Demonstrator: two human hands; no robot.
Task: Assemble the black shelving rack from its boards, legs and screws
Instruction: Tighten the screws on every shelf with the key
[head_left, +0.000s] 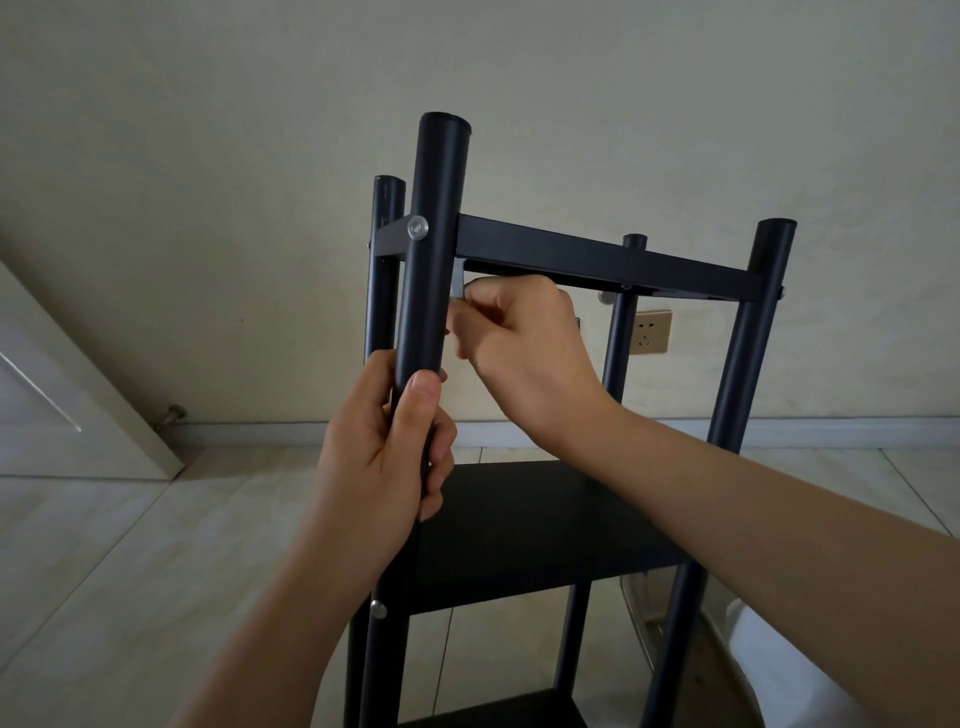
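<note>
While gripped, smooth round black leg (434, 249).

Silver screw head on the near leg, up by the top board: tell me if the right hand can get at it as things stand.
Probably yes. The screw head faces outward on the near leg with nothing covering it. The right hand pinches a small metal tool just below the top board, so it must come round the leg.

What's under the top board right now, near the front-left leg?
Just under the top board, the right hand pinches a small silver tool beside the front-left leg, which the left hand grips. The leg and fingers hide the tool's tip.
</note>
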